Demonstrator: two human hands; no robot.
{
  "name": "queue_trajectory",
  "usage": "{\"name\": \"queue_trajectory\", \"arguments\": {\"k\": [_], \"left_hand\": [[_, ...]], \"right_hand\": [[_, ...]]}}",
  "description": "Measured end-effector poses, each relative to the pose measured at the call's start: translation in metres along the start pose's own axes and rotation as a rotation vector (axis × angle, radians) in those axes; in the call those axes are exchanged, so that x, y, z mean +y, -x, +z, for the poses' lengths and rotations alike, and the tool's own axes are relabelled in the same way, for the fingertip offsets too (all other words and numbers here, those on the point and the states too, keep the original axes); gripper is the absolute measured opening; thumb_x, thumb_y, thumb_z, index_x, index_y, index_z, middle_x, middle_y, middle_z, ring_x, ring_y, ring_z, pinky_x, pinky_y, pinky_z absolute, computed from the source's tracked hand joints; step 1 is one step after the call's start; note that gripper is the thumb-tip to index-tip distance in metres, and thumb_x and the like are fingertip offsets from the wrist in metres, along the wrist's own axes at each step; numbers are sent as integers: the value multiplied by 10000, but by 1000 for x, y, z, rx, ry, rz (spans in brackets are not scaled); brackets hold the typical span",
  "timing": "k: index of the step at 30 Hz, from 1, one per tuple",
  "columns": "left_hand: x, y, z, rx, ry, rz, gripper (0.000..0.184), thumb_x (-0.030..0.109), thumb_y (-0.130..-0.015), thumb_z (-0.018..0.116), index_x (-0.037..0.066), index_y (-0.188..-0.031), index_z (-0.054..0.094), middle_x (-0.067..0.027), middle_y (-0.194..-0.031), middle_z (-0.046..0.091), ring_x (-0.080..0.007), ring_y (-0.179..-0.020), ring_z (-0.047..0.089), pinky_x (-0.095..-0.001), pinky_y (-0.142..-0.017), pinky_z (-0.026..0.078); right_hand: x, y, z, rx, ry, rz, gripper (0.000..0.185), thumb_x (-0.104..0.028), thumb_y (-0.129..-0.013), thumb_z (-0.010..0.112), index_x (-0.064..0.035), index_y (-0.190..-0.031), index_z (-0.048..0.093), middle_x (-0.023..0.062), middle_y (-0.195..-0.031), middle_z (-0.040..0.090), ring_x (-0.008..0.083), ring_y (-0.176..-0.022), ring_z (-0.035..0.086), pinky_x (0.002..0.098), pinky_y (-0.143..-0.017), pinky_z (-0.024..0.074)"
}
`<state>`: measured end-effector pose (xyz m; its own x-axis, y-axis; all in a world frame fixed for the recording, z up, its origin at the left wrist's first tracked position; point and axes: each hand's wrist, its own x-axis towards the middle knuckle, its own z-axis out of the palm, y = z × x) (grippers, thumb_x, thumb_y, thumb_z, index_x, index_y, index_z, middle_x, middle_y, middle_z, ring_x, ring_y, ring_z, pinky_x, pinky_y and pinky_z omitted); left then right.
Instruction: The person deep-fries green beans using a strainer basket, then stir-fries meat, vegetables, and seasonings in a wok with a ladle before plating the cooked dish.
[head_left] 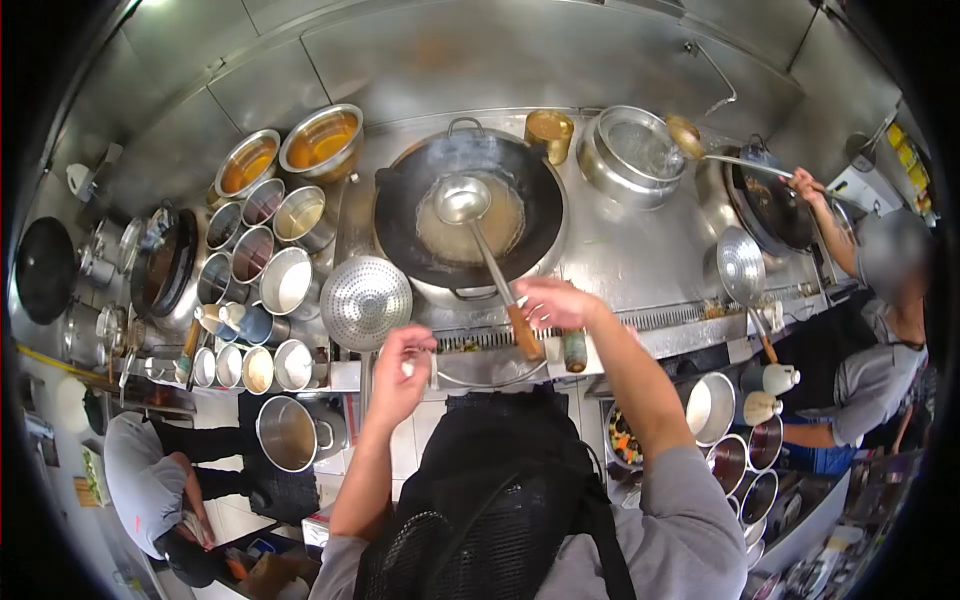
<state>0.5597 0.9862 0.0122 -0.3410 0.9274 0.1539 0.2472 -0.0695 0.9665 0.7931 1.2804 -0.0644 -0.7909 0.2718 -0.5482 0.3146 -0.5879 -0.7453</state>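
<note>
My left hand (pixel 398 378) is raised beside the handle of a perforated skimmer (pixel 367 303), its fingers loosely curved and apart, with a small white patch showing between thumb and fingers. Over the stove's front edge, my right hand (pixel 553 303) has its fingers spread just right of a ladle's wooden handle (pixel 524 335); I see no grip on it. The ladle's metal bowl (pixel 462 200) rests in a black wok (pixel 400 225), over steaming, cloudy liquid (pixel 490 240). A green-wrapped handle (pixel 575 352) lies below my right hand.
Metal pots of sauces and powders (pixel 290 280) and two bowls of orange liquid (pixel 322 140) stand left. A pot of clear liquid (pixel 640 150) is back right. A co-worker (pixel 885 330) at right holds a long ladle; another person (pixel 150 480) bends at lower left.
</note>
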Motion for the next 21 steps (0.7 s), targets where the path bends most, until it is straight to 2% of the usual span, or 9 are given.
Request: {"name": "queue_trajectory", "arguments": {"k": [3, 8, 9, 11, 13, 15, 16, 18, 21], "left_hand": [[-10, -36, 56, -26, -286, 42, 608, -116, -839, 597, 54, -1408, 468, -187, -1367, 521, -326, -1313, 534, -430, -1051, 476], [-23, -44, 121, -188, -621, -5, 963, -63, -750, 680, 149, -1617, 316, -280, -1629, 245, -513, -1521, 231, -566, -1240, 274], [-21, -45, 141, -176, -623, -38, 963, -63, -750, 680, 149, -1617, 316, -280, -1629, 245, -513, -1521, 231, -566, -1240, 274], [-15, -56, 170, -164, -779, 182, 832, -31, -724, 767, 164, -1484, 492, -242, -1614, 296, -438, -1553, 236, -565, -1247, 265], [-25, -70, 177, -174, -765, 187, 750, -5, -726, 787, 170, -1412, 540, -219, -1604, 334, -427, -1556, 244, -596, -1250, 229], [-19, -83, 170, -181, -743, 212, 668, 20, -729, 807, 177, -1340, 588, -197, -1595, 373, -415, -1559, 251, -626, -1253, 192], [-13, -82, 159, -94, -681, 221, 616, 27, -730, 784, 160, -1298, 583, -162, -1574, 423, -398, -1555, 277, -633, -1255, 177], [-2, -90, 138, 167, -475, 319, 553, 17, -757, 747, 141, -1259, 552, -146, -1523, 507, -400, -1526, 351, -637, -1257, 136], [9, -108, 99, 516, -14, 292, 507, 37, -925, 672, 80, -1366, 427, -211, -1551, 452, -344, -1451, 444, -488, -1192, 353]], "right_hand": [[-10, 14, 47, 72, 392, -43, 1021, -624, -906, 734, 39, -1562, 317, 153, -1344, 599, 244, -1166, 626, 478, -897, 589], [29, 41, 8, 219, 351, -224, 558, -395, -1040, 637, 5, -1420, 555, 144, -1237, 677, 291, -1122, 651, 429, -915, 549], [51, 33, -9, 192, 351, -202, 558, -395, -1040, 637, 5, -1420, 555, 144, -1237, 677, 291, -1122, 651, 429, -915, 549], [90, 15, -29, 623, 757, -515, 422, -306, -1021, 661, 1, -1306, 611, 172, -1075, 672, 285, -935, 662, 416, -839, 535], [94, 26, -26, 686, 915, -574, 482, -259, -959, 709, 1, -1338, 566, 250, -1106, 608, 402, -962, 624, 468, -895, 512], [85, 37, -29, 884, 1114, -372, 659, -285, -896, 768, -17, -1420, 472, 287, -1150, 524, 472, -993, 587, 501, -925, 500], [97, 34, -39, 821, 1123, -294, 896, -303, -805, 832, -28, -1513, 356, 327, -1189, 470, 518, -1042, 567, 521, -945, 495], [111, 24, -49, 744, 1116, -183, 986, -314, -768, 848, -14, -1541, 314, 351, -1270, 439, 533, -1107, 555, 553, -965, 494], [118, 19, -62, 649, 915, 55, 1212, -319, -697, 863, -33, -1636, 152, 358, -1417, 389, 531, -1218, 539, 584, -1051, 464]]}}
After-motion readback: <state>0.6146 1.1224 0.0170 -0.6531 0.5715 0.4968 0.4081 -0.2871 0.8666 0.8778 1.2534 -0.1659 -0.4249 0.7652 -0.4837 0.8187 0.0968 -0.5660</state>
